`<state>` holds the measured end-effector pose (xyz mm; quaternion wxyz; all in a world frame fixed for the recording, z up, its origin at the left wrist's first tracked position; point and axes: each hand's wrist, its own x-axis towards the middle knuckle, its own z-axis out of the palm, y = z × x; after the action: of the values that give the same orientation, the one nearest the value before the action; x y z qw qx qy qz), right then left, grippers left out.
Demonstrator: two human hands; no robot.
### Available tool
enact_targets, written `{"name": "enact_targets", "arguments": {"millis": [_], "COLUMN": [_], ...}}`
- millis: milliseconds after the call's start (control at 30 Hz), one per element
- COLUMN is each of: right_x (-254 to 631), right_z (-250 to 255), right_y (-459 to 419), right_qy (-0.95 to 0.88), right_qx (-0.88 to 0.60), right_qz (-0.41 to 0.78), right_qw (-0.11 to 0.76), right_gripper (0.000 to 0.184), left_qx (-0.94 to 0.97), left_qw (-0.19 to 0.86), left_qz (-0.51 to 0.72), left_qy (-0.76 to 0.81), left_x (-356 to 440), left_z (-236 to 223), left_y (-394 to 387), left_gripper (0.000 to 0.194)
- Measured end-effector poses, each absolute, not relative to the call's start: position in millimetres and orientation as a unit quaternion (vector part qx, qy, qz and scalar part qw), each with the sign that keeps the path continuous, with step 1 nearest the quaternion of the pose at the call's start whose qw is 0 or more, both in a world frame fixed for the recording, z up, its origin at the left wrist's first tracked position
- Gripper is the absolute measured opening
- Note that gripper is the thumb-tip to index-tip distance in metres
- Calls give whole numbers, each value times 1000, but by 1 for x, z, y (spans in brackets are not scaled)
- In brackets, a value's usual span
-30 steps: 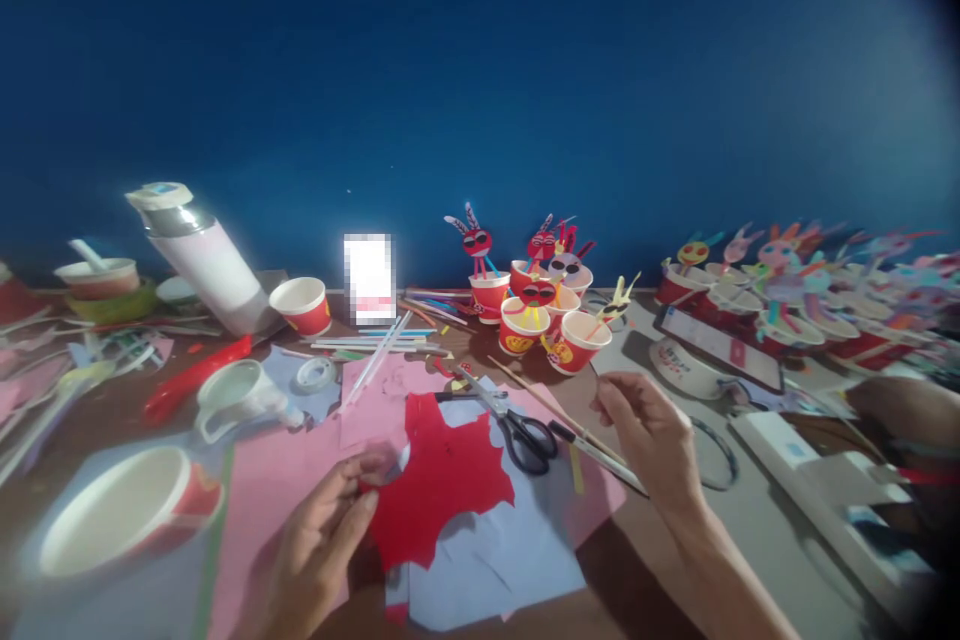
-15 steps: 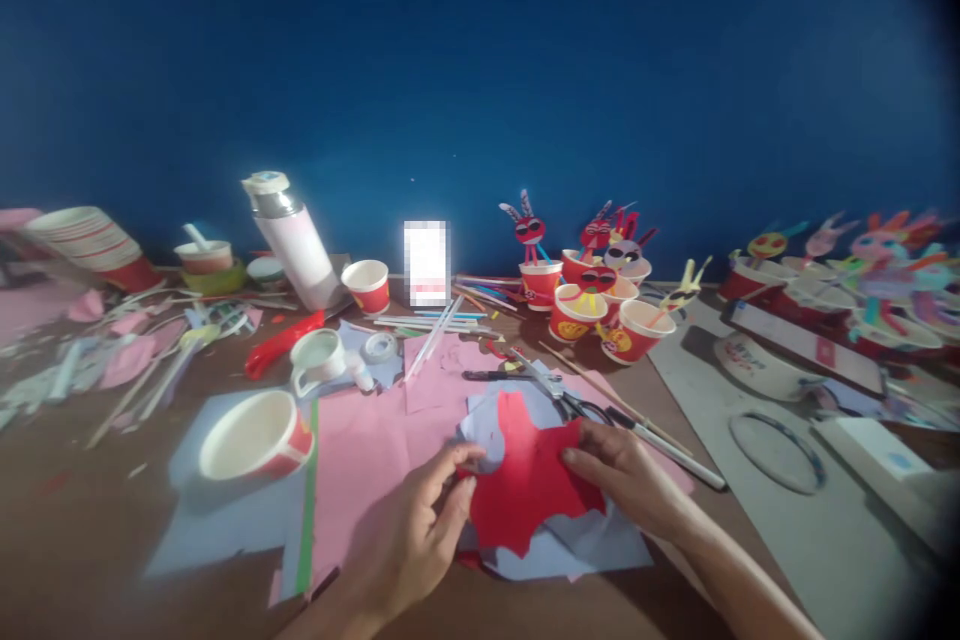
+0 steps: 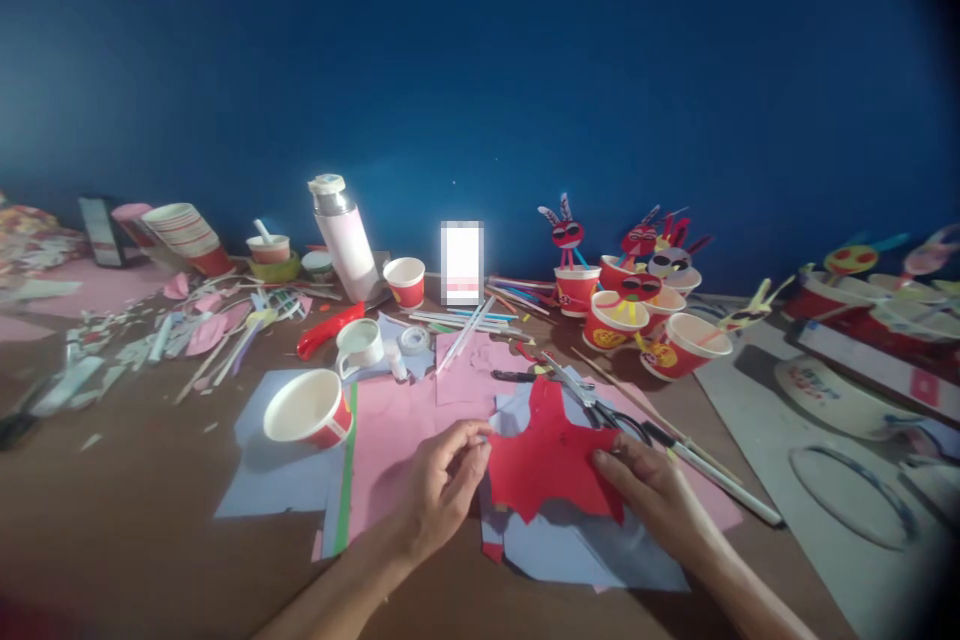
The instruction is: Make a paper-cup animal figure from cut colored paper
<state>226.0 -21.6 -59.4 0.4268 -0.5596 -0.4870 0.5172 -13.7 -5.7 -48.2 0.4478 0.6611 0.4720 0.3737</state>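
A red paper cutout (image 3: 559, 455) with a curved, pointed outline is stretched between my two hands, above pink and light-blue sheets. My left hand (image 3: 454, 475) pinches its left edge between thumb and fingers. On the opposite edge, my right hand (image 3: 649, 485) pinches it in the same way. Just beyond the cutout lie scissors (image 3: 592, 400) with dark handles, partly behind it. Beside my right hand rests a white pen-like stick (image 3: 724, 480) with a black end. Light-blue paper (image 3: 592, 555) lies under the cutout.
A paper cup (image 3: 307, 410) stands to the left, near a mug (image 3: 361, 345) and a tape roll (image 3: 415, 340). Behind are a thermos (image 3: 346, 245) and a bright blurred-out rectangle (image 3: 462, 263). Cups with paper figures (image 3: 615, 320) stand at right. Paper scraps (image 3: 210, 330) cover the left.
The view has swung left, so the table things appear shifted right. The red cutout has turned slightly and is spread flatter between my hands, both still holding it.
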Motion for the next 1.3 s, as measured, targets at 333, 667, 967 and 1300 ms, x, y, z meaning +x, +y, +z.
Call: {"name": "enact_targets", "arguments": {"millis": [333,667,967,1300], "right_x": [236,254,230,224], "right_z": [-70,-66,-48,-54], "right_y": [-19,-22,-35,-27], "right_qy": [-559,-690,-862,-878], "right_qx": [-624,-714,-452,-429], "right_qz": [435,26,30,82], "right_qw": [329,116,227,197], "right_gripper": [30,36,19,19], "left_qx": [646,596,686,918], "left_qw": [409,383,358,175], "left_qz": [417,435,366,146], "left_qy": [491,555,517,326], "left_x": [-23,-22,-17,-13], "left_z": [-49,-33,-25,-36], "left_y": [-1,7,-4,-25], "left_gripper": [24,27,22,22]}}
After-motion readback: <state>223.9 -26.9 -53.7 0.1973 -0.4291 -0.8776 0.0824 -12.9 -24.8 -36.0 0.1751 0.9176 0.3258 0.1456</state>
